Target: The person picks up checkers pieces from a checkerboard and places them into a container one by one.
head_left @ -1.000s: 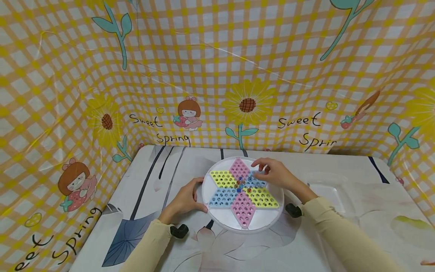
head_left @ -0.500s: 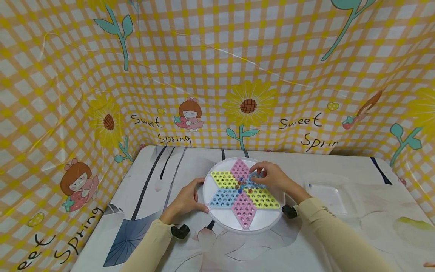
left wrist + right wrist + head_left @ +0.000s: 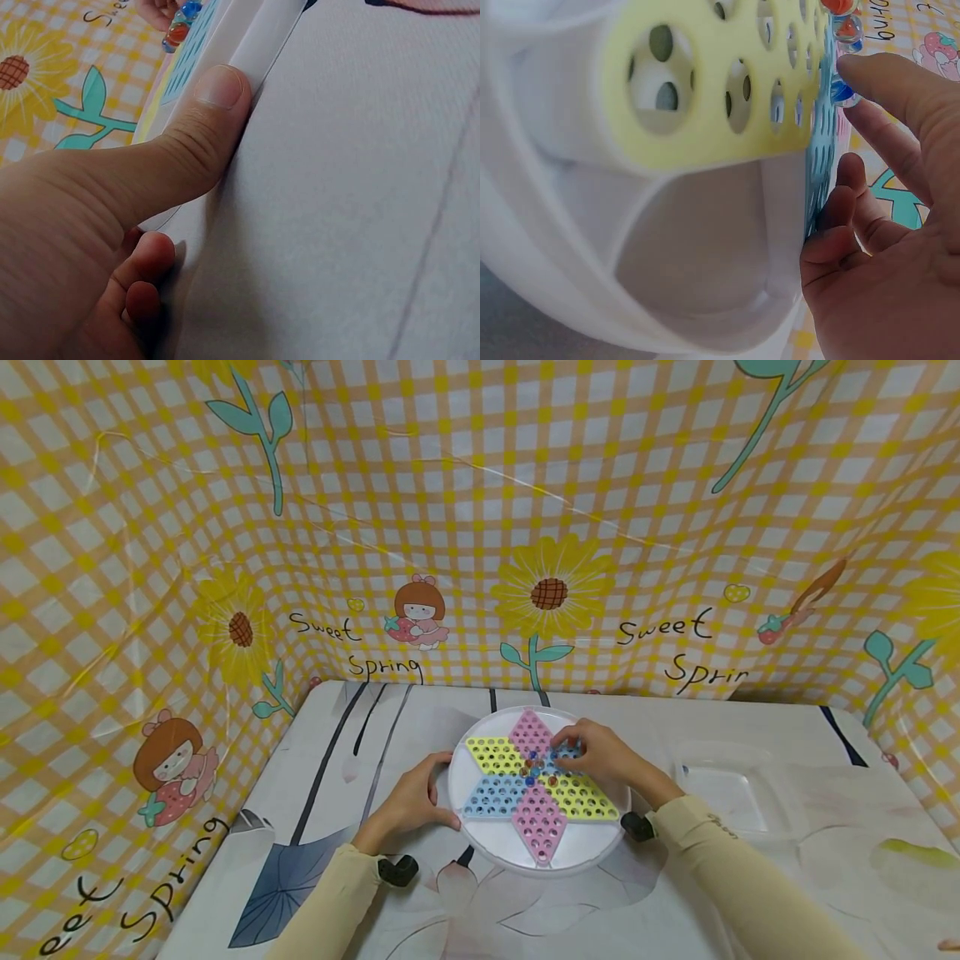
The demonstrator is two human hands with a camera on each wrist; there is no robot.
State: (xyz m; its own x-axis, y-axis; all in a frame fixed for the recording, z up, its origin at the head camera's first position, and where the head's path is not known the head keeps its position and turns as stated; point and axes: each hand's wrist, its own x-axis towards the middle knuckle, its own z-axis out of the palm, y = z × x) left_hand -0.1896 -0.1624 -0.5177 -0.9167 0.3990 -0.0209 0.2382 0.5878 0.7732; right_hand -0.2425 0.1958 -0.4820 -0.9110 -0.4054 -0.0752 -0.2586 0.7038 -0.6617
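Note:
A round white Chinese checkers board [image 3: 487, 839] with pink, yellow and blue star points lies on the table. Several glass marbles [image 3: 532, 772] are clustered at its middle. My left hand [image 3: 412, 797] holds the board's left edge, its thumb [image 3: 217, 97] on the white rim and the other fingers lower at the side. Over the blue point at upper right is my right hand [image 3: 603, 752]. In the right wrist view its thumb and index finger pinch a blue marble [image 3: 843, 91] close at the board, with the other fingers curled near the blue section.
A clear plastic tray [image 3: 723, 797] lies on the table right of the board. Behind the table hangs a yellow checked cloth [image 3: 465, 518] with printed flowers. Each wrist carries a black device [image 3: 397, 870].
My right hand has moved slightly down and left, and its fingertips have come closer together over the board's blue point. The left hand keeps its place on the edge.

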